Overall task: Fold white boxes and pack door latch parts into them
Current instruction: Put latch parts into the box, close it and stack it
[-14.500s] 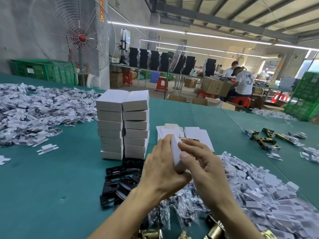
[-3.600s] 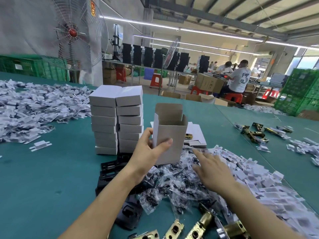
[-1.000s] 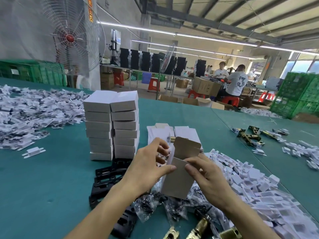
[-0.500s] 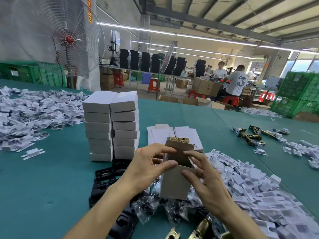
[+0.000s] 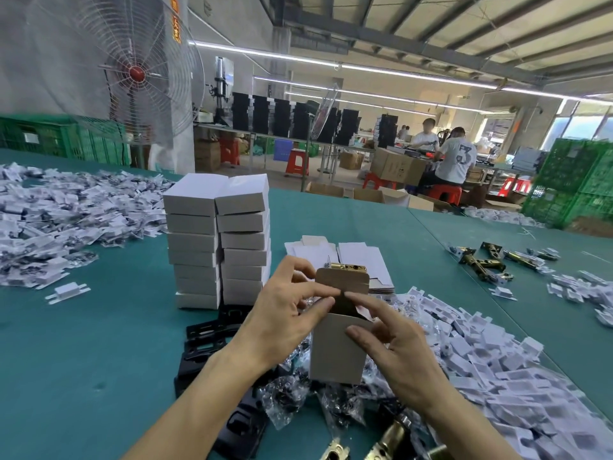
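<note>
While facing the teal desk [image 5: 83, 360], held a white box [image 5: 336, 356] upright at lower centre of the frame, mouth open and top flap raised at the back. Gripped its upper left edge with the left hand [image 5: 285, 313], thumb laid across the front rim and fingers curled behind the flap. Pinched its right side with the right hand [image 5: 398, 350], thumb pressed on the front wall and forefinger at the mouth beside a small side flap. Held the box's bottom just over a heap of clear bags [image 5: 288, 393] of dark parts. Could not tell whether the brass latch piece [image 5: 348, 267] showing just above the flap sat in the box or lay behind it on the flat cartons [image 5: 361, 255]. Had two stacks of closed white boxes [image 5: 219, 240] side by side and touching, left of centre, with black plastic parts [image 5: 205, 340] at their foot. Had heaps of small white plastic pieces at lower right [image 5: 497, 376] and at middle left [image 5: 49, 220], and more brass latches along the bottom edge [image 5: 391, 436] and at middle right [image 5: 484, 263]. Faced a large wire fan [image 5: 132, 74] at upper left, green crates [image 5: 577, 184] at far right, and two people [image 5: 456, 161] at a far desk at upper right.
</note>
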`<state>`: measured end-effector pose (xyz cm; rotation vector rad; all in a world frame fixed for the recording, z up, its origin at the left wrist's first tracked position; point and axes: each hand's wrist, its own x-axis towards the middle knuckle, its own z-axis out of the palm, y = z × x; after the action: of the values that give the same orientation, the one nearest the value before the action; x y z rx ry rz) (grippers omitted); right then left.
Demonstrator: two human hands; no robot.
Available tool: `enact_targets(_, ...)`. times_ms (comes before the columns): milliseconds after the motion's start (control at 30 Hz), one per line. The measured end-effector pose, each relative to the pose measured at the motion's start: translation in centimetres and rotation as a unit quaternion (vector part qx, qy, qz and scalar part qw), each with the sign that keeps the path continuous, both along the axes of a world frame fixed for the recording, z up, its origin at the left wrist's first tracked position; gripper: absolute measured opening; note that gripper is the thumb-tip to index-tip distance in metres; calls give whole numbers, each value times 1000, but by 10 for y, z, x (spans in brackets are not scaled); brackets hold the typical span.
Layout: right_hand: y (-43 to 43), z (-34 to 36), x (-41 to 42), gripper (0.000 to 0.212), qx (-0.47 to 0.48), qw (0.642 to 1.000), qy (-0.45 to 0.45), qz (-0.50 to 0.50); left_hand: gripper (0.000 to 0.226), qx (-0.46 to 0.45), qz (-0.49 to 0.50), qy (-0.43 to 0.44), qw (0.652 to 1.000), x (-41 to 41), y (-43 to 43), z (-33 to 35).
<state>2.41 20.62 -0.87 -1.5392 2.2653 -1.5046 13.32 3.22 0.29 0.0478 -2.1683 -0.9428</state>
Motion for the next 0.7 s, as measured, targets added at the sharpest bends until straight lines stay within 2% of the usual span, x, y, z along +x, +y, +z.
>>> enact_targets(167,-1,2,-1,27,13,999,-28,20,22,119,-51,-71,989,0,-1,3)
enact_targets(333,-1,3,-1,21,24,999,-32,20,19,145,-104,-141,974,0,0,2)
enact_targets(433,0,1,-2,19,28,999,-42,17,35,184,-111,-154,964,-1,1,2)
enact_targets(533,1,1,-3,23,42,999,-19,12,21,196,-96,-151,964,-1,0,0)
enact_targets(600,2,1,-3,24,45,999,-1,13,21,180,-93,-152,967,0,0,-1)
enact_targets(700,3,-1,0,15,-16,1000,14,-3,21,176,-97,-147,968,0,3,-1)
